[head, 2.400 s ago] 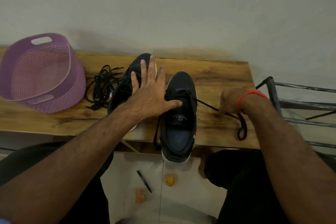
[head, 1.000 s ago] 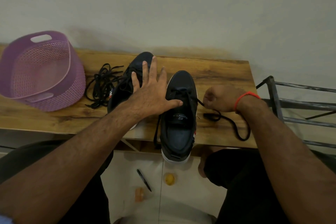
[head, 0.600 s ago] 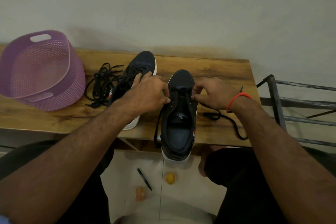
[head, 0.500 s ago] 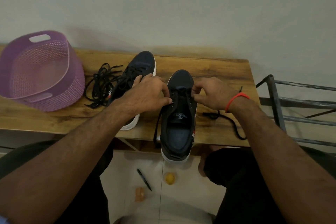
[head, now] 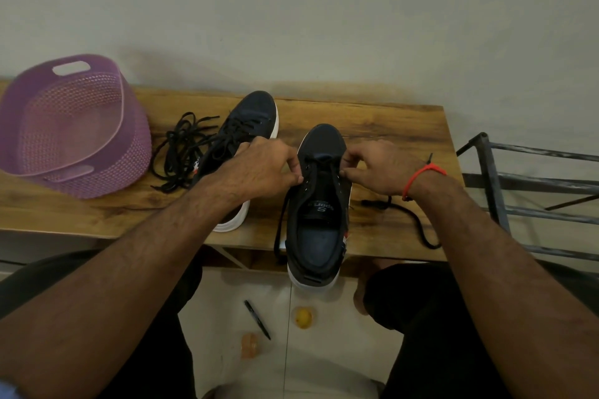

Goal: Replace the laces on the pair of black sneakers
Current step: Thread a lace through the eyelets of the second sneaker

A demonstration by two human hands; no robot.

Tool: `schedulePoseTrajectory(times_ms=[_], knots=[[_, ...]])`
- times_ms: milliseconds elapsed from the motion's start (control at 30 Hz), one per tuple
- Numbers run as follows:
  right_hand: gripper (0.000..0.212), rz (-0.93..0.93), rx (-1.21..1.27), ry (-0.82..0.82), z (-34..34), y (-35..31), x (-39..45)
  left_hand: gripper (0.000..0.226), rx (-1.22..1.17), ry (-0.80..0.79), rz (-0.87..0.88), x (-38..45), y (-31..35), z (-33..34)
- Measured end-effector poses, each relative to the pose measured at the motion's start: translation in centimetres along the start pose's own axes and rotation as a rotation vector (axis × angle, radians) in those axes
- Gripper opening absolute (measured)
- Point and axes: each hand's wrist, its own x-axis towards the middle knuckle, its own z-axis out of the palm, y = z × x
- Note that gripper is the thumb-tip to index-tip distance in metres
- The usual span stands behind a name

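Left hand (head: 259, 168) curled at the left edge of the near sneaker (head: 319, 204), fingertips pinched together against the eyelet row, apparently on the lace (head: 278, 227) there; exact grip too small to tell. Right hand (head: 376, 168) mirrored at the sneaker's right edge, thumb and forefinger pinching at the opposite eyelet row, a red band (head: 421, 176) round the wrist. Between the two hands, the sneaker's open throat and tongue, toe pointing toward the wall, heel overhanging the counter (head: 389, 120) edge. One black lace end dangling down the sneaker's left side past the counter edge; another lace end (head: 408, 217) trailing across the wood to the right, under the right wrist, curling to the front edge. Just beside the left hand, partly hidden beneath it, the second sneaker (head: 249, 120), laced, white sole showing, toe also toward the wall. Further left, touching that sneaker's side, a loose tangle of black laces (head: 181, 149). Beyond that, a purple perforated basket (head: 74, 126) tilted at the counter's left end. Right of the counter, a dark metal rack (head: 518, 191). Below, on the pale floor between the knees, a black pen (head: 257, 319), a small yellow round thing (head: 303, 317) and a small orange thing (head: 249, 345).
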Motion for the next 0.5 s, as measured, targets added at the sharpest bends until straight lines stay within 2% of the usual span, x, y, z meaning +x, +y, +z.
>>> schedulePoseTrajectory(times_ms=[167, 333, 500], knots=[[0.008, -0.015, -0.001, 0.005, -0.04, 0.00, -0.09, 0.011, 0.059, 0.012, -0.006, -0.07, 0.19, 0.12], [0.004, -0.029, 0.000, 0.004, -0.02, 0.04, -0.08, 0.013, 0.065, 0.022, 0.005, -0.10, 0.20, 0.09], [0.004, -0.045, 0.005, 0.018, 0.04, 0.06, -0.04, 0.006, 0.024, 0.049, 0.016, -0.04, 0.20, 0.23]])
